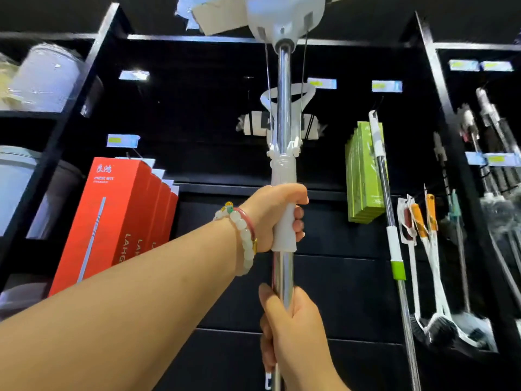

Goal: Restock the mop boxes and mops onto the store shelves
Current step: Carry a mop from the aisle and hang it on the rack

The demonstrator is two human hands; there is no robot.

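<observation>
Both hands are on the mop (284, 114), held upright at centre before the dark shelves (310, 190): left hand (277, 218) with fingers wrapped round the white plastic grip, right hand (293, 328) clenched on the bare chrome pole below. It looks light but long and top-heavy, and the polished steel likely slippery, so the plastic sleeve seems the safer hold. On the red boxes (112, 221) at left I read "LAH…"; the remaining print is blurred.

We saw the mop (284, 108) had a glossy chrome metal pole and smooth white plastic fittings. The red boxes (118, 215) looked like matt cardboard; the shelving (253, 190) was smooth black.
</observation>
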